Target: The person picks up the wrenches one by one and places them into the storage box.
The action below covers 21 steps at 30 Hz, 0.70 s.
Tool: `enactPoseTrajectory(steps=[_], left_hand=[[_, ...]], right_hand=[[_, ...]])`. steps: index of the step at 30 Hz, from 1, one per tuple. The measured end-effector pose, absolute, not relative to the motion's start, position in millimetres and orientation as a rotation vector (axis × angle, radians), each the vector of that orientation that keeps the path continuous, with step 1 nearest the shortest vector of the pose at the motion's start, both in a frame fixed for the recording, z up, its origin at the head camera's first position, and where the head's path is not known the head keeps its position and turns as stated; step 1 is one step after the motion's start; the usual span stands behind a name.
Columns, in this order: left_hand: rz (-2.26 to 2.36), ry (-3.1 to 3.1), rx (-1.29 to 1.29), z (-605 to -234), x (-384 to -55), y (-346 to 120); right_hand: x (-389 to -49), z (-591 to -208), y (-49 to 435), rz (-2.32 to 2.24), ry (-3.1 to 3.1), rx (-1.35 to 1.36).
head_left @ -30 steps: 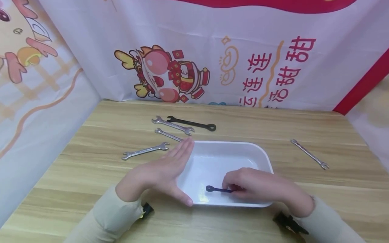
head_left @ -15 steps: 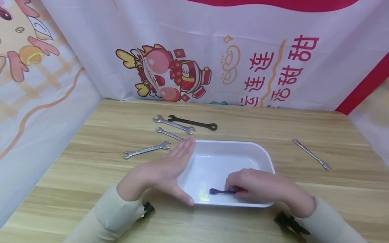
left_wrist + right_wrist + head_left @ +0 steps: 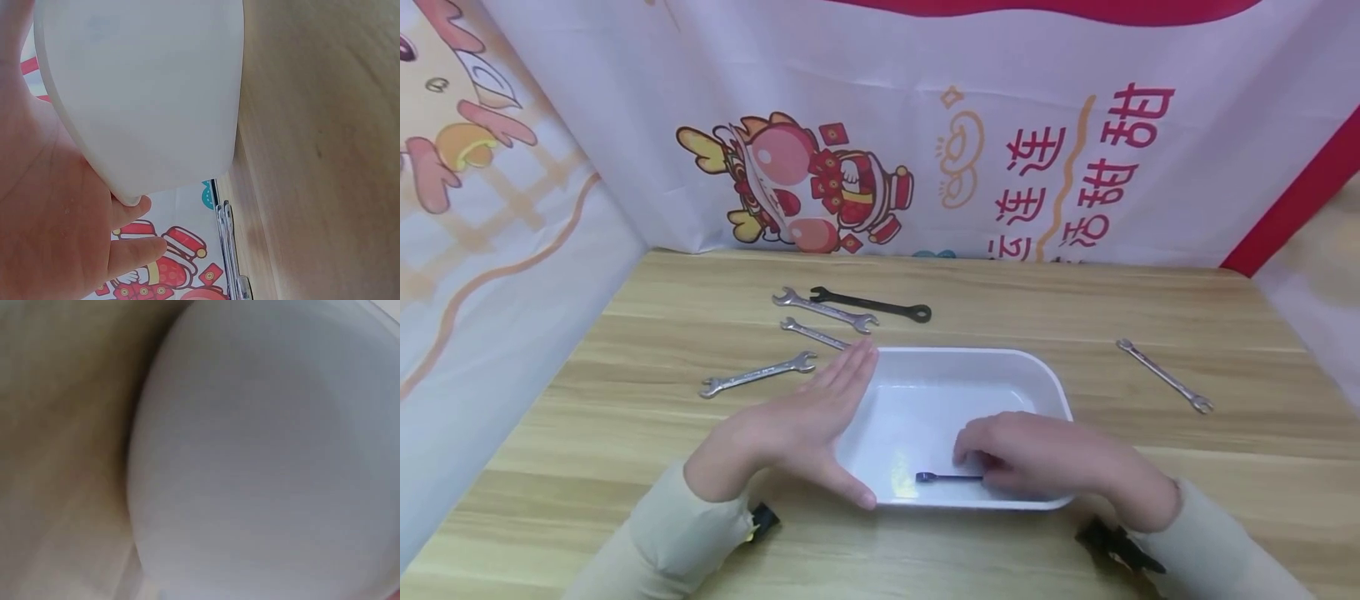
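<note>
A small dark wrench (image 3: 949,477) lies low inside the white tray (image 3: 973,357), turned edge-on, with its right end hidden by my right hand. My right hand (image 3: 1030,454) reaches over the tray's right end; its fingers are curled and its thumb is against the wrench, though the grip itself is hidden. My left hand (image 3: 808,433) spans the tray's left end with straight fingers, the thumb at the near rim and the fingertips at the far rim. In the left wrist view the palm (image 3: 56,219) lies along the tray wall (image 3: 150,94). The right wrist view shows mostly the tray's outer wall (image 3: 250,456).
Left and behind the tray lie a silver open-end wrench (image 3: 758,374), a partly covered silver wrench (image 3: 812,333), another silver wrench (image 3: 826,310) and a black combination wrench (image 3: 872,305). One more silver wrench (image 3: 1163,375) lies right. A printed cloth (image 3: 850,75) hangs behind the table.
The dark wrench has tilted from showing its ring face to edge-on and sits slightly nearer the front rim. My right fingers have shifted slightly around it. The left hand holds its place.
</note>
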<state>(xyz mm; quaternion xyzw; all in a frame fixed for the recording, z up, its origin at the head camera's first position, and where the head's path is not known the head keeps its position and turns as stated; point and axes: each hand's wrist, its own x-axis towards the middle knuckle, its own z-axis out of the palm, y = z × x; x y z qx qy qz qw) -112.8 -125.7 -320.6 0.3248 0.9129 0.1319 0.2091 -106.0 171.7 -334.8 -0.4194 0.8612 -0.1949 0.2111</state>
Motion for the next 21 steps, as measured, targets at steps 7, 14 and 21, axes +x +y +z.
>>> enactPoseTrajectory(steps=[7,14,21], left_hand=[[0.363,2.538,0.901,-321,-113,-126],[0.367,2.534,0.892,-321,-113,-126],[0.372,2.537,0.9,-321,-113,-127]], right_hand=[[-108,-324,183,-0.541,2.458,-1.138],[-111,-305,197,-0.544,2.522,-0.982],[-115,-289,216,-0.543,2.677,-1.012]])
